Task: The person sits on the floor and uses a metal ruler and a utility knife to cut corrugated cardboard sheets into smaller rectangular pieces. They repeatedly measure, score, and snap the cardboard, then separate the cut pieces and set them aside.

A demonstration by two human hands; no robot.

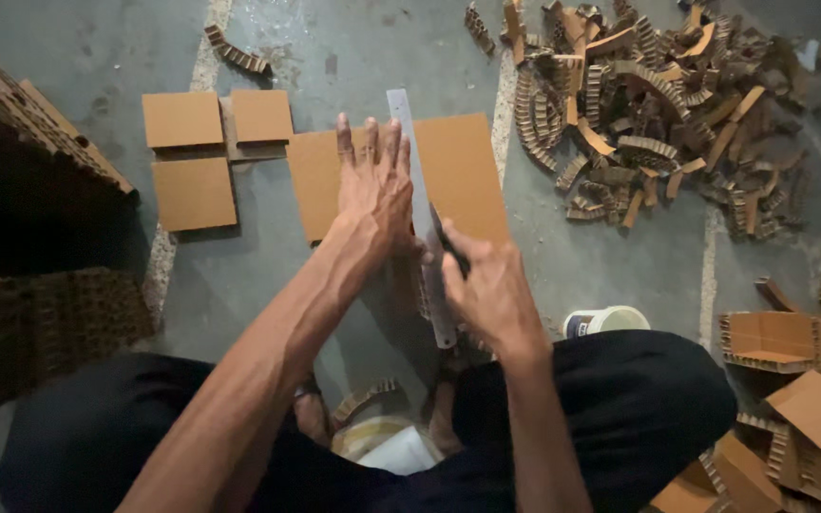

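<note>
Head view, looking down at a concrete floor [620, 256]. A long metal ruler [420, 214] lies lengthwise across a flat cardboard sheet [463, 176] and serves here as the landmark. The left hand [372, 185] lies open, palm down and fingers spread, pressing on the sheet and touching the ruler's left edge. The right hand [488, 290] is closed around a dark, slim tool [448, 249] whose tip meets the ruler's right edge near its lower half; the tool's kind cannot be made out, as the fist hides most of it.

Left of the ruler, apart from the sheet, lie three smaller cardboard squares [192, 157]. Right of the ruler and well apart, a heap of corrugated offcut strips [648, 104] covers the floor. Just right of the ruler's near end stands a small white tub [605, 321], partly hidden by the person's dark-clad knee. Folded cardboard pieces [791, 347] lie at the far right, cut off by the frame edge. The ruler's near end overlaps the person's legs, and the sheet's lower edge is hidden beneath both forearms.
</note>
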